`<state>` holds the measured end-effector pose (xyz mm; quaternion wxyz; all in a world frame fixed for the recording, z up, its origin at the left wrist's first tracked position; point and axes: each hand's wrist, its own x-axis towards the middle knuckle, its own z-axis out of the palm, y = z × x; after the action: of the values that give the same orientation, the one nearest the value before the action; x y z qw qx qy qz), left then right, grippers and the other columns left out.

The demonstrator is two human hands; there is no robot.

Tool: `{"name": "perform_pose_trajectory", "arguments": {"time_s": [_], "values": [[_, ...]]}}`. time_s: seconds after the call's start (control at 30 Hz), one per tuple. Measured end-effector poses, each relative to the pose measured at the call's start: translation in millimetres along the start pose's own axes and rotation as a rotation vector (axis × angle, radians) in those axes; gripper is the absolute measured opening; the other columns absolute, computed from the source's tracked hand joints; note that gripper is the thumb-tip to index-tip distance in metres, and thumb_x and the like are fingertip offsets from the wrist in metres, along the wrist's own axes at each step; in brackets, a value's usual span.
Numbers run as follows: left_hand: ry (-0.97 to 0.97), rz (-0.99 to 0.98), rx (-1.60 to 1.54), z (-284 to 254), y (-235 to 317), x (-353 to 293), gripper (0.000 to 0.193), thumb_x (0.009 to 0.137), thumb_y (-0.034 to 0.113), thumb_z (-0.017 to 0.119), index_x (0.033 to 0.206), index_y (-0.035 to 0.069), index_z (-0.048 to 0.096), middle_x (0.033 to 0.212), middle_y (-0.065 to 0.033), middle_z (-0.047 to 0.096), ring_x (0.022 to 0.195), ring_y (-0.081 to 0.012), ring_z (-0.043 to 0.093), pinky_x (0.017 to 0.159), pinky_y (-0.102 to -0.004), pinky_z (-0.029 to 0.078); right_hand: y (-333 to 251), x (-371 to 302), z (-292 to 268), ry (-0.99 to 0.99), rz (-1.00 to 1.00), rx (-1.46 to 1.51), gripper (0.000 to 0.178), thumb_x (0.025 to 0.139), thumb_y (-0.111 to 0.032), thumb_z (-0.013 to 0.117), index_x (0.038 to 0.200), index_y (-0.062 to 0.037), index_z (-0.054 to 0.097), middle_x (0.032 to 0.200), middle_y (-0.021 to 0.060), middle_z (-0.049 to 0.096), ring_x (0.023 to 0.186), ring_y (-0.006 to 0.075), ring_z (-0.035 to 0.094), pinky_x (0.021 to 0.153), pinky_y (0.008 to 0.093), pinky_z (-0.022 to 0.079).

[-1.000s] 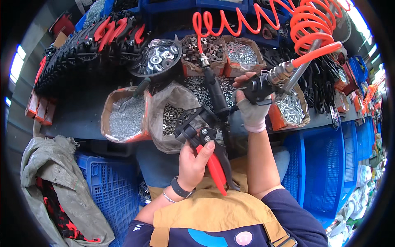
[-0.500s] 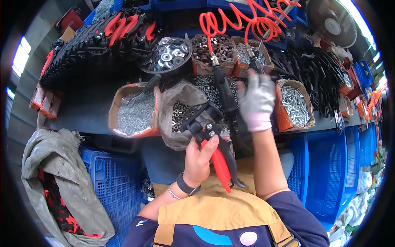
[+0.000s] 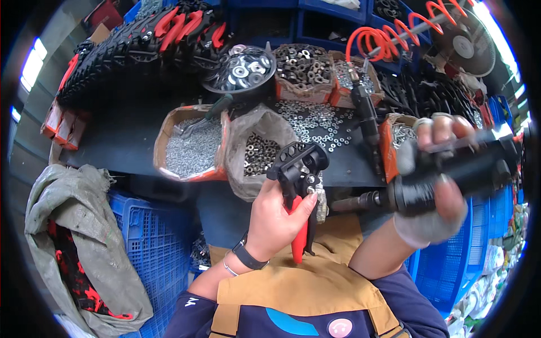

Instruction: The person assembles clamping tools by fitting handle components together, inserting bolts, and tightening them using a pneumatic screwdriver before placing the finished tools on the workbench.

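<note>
**Both hands full at the hardware bench**

So the left hand had its fingers curled around a black-and-red hand tool, thumb pressed on it near the pivot. That tool sat right in front of the tan apron, black head up, red handle pointing down at the lap.

The gloved right hand was wrapped around a chunky black power driver, thumb on the near side and fingertips over the far side. It was pretty blurry, but the grip looked closed around the body. The driver lay roughly sideways, its bit aimed left and ending near the hand tool; couldn't tell if they touched.

Just beyond the left hand was a plastic bag of nuts, with a carton of small silvery bits to its left. Loose washers were scattered on the dark bench. A second driver was on a red coiled hose farther back.
</note>
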<state>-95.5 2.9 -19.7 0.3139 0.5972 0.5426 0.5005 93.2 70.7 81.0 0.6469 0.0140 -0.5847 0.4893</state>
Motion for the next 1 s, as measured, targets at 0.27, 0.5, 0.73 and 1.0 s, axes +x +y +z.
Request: {"name": "perform_pose_trajectory", "arguments": {"time_s": [0.27,0.5,0.73,1.0], "values": [[-0.049,0.024,-0.076,17,0,-7,0.041,0.085,0.016,0.069,0.118,-0.002,0.053,0.099,-0.0079,0.061,0.088,-0.0140,0.060,0.080,-0.0287,0.048,-11,-22,39,0.037,-0.178,-0.329,0.059,0.075,-0.012,0.067,0.129,-0.0049,0.043,0.125,0.0180,0.051,0.110,0.0324,0.051,0.077,0.0347,0.056],[-0.073,-0.038,-0.360,26,1,-12,0.032,0.085,0.020,0.068,0.107,0.000,0.057,0.089,-0.0107,0.061,0.079,-0.0209,0.059,0.075,-0.0321,0.047,-9,-19,39,-0.096,-0.161,-0.271,0.055,0.077,-0.012,0.068,0.126,-0.0044,0.044,0.102,0.0119,0.053,0.090,0.0241,0.055,0.082,0.0332,0.049],[-0.086,-0.084,-0.318,19,-6,-16,0.041,0.088,0.017,0.067,0.121,0.000,0.049,0.104,-0.0065,0.061,0.094,-0.0121,0.057,0.086,-0.0287,0.046,-3,-3,45,0.349,0.001,-0.491,0.050,0.080,-0.006,0.061,0.125,0.0052,0.043,0.104,0.0175,0.057,0.089,0.0213,0.057,0.068,0.0279,0.050],[-0.117,-0.346,-1.512,8,5,-15,0.046,0.094,0.014,0.055,0.133,-0.004,0.039,0.140,-0.0152,0.041,0.131,-0.0331,0.040,0.108,-0.0449,0.039,156,-12,-41,0.069,0.695,-1.628,0.068,0.081,-0.033,0.065,0.133,0.0010,0.037,0.103,0.0301,0.059,0.094,0.0443,0.061,0.084,0.0493,0.048]]}}
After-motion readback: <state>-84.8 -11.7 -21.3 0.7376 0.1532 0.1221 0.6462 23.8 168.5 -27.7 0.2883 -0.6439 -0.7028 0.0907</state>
